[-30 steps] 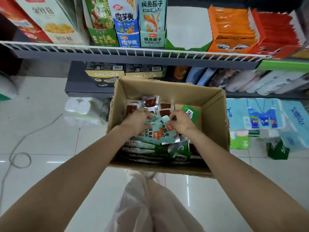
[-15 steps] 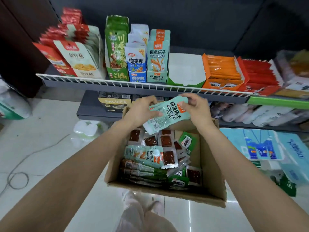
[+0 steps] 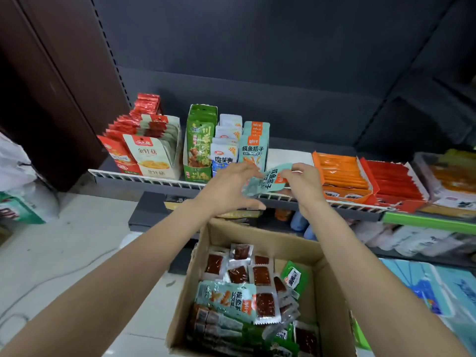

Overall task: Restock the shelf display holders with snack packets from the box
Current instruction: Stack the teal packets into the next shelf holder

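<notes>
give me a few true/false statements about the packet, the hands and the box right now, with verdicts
1. The right hand pinches the teal packet. True.
2. The teal packet lies inside the cardboard box. False: it is held up at the shelf rail, above the box.
3. The left hand has its fingers spread beside the packet. True.
4. The cardboard box is empty. False: it still holds many snack packets.
5. The matching teal holder stands on the shelf behind the hands. True.

Left hand [image 3: 233,188] spread, right hand [image 3: 301,182] pinching
</notes>
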The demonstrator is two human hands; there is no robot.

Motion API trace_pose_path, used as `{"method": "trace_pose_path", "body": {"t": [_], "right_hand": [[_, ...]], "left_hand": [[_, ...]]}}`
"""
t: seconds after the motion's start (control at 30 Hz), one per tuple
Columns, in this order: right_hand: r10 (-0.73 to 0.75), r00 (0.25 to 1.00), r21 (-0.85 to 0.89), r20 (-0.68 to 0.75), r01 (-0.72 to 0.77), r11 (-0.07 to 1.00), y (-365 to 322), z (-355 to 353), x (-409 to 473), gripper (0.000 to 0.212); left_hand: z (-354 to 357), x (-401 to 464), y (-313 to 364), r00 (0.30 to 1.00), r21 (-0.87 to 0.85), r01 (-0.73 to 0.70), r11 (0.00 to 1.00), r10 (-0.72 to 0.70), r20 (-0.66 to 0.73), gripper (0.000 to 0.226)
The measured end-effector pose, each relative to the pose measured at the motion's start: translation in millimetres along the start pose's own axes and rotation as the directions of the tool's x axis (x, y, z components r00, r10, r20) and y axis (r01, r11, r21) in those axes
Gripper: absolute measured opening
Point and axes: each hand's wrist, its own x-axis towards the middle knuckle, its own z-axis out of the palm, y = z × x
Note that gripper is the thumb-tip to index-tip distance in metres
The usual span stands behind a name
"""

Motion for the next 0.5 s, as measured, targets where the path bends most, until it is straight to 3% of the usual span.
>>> {"method": "trace_pose_path", "body": {"t": [0.07, 0.17, 0.23, 0.33, 0.4, 0.5], "right_hand": [[0.027, 0.999, 0.049, 0.029, -0.029, 0.998, -11.2, 6.2, 9.1, 0.004], [0.037, 0.996, 0.181, 0.078, -0.051, 0.982, -27.3, 12.1, 21.0, 0.011], [0.002, 0.996, 0.236, 0.087, -0.022, 0.971, -32.3, 13.7, 31.8, 0.028], [-0.121, 0.993, -0.066, 0.008, 0.122, 0.99, -26.6, 16.9, 53.5, 0.029], [-0.154, 0.986, -0.227, 0.058, 0.164, 0.96, -18.1, 22.6, 70.7, 0.031], [-0.168, 0.98, -0.18, 0.109, 0.186, 0.966, -11.0, 38.5, 88.8, 0.024]], "left_hand": [[0.5, 13.3, -5.6, 1.0, 0.027, -0.007, 1.0, 0.007, 0.011, 0.061], [-3.9, 36.9, -12.2, 0.989, 0.001, -0.003, 1.0, 0.003, -0.146, 0.038], [-8.5, 55.7, -19.7, 0.975, -0.058, 0.021, 0.998, -0.034, -0.218, 0.023], [-15.8, 83.5, -34.2, 0.955, -0.318, 0.131, 0.939, -0.205, -0.212, 0.021], [-18.9, 99.1, -41.3, 0.947, -0.505, 0.155, 0.849, -0.273, -0.169, 0.029], [-15.9, 118.9, -52.8, 0.952, -0.618, 0.165, 0.768, -0.288, -0.104, 0.034]]}}
